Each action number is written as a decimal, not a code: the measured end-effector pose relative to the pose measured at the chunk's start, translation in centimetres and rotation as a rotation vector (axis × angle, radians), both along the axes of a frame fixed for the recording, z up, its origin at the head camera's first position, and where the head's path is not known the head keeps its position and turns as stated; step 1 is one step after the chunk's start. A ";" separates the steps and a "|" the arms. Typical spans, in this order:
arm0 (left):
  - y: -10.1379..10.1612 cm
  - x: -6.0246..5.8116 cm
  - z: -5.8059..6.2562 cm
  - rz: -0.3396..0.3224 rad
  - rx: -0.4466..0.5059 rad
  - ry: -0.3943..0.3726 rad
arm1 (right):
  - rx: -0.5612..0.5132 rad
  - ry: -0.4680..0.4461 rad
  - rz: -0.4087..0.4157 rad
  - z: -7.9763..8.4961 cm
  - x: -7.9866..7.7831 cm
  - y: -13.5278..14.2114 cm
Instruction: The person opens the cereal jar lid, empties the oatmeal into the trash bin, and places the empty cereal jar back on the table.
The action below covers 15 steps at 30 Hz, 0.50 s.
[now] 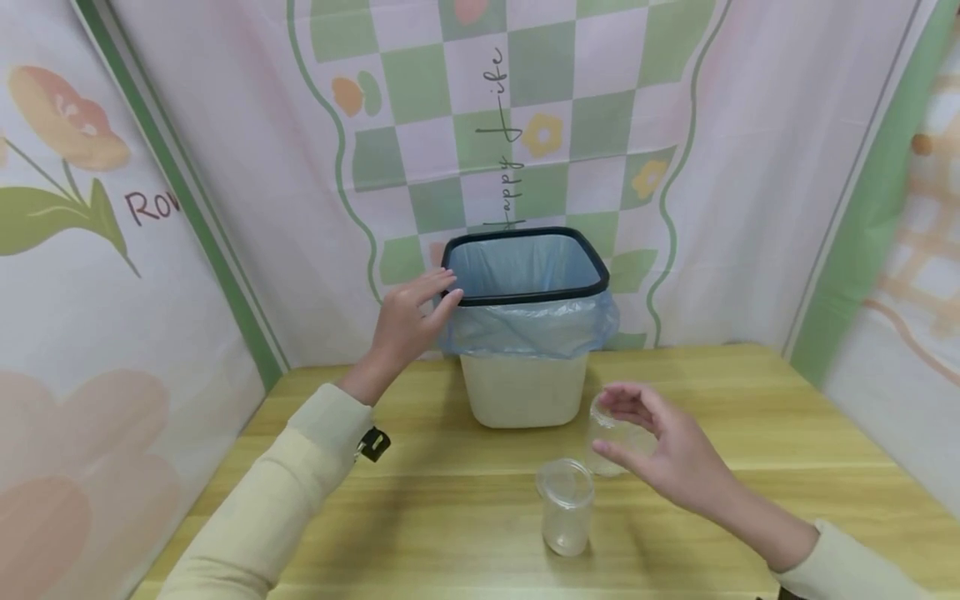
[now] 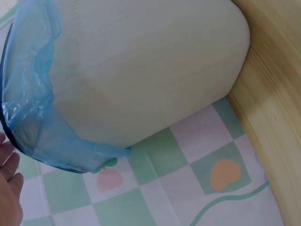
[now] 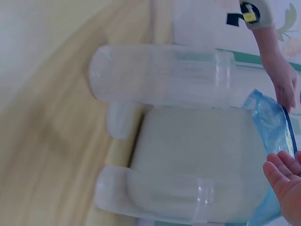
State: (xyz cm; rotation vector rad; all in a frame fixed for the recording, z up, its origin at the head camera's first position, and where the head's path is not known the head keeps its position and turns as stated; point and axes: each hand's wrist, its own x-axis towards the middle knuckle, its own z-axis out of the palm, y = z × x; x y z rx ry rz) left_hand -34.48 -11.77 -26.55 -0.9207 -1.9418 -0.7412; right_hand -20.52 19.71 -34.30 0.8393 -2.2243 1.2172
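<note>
A pale bin (image 1: 525, 392) with a black rim and a blue plastic liner (image 1: 536, 325) stands at the back of the table. My left hand (image 1: 408, 317) is at the left side of its rim, fingers loosely extended; whether they touch the rim I cannot tell. Two clear plastic jars stand in front of the bin: a nearer jar (image 1: 567, 512) and a farther jar (image 1: 606, 442). Around the farther jar's right side, my right hand (image 1: 660, 450) has thumb and fingers spread apart, gripping nothing. In the right wrist view a small clear container (image 3: 121, 120) shows between two jars.
Wood-grain table (image 1: 420, 533) lies under everything. A patterned cloth (image 1: 420, 142) with green and white checks hangs directly behind the bin, and printed cloth walls (image 1: 172, 350) enclose the sides. A dark device (image 1: 372, 444) is strapped at the left wrist.
</note>
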 end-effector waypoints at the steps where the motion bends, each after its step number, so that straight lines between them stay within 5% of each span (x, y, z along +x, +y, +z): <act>1: -0.2 0.1 -0.1 0.003 0.004 0.002 | -0.006 -0.008 -0.009 0.2 -0.1 0.1; 15: -3.0 0.7 -2.0 0.008 0.116 0.123 | -0.064 0.021 -0.062 2.8 -2.7 1.4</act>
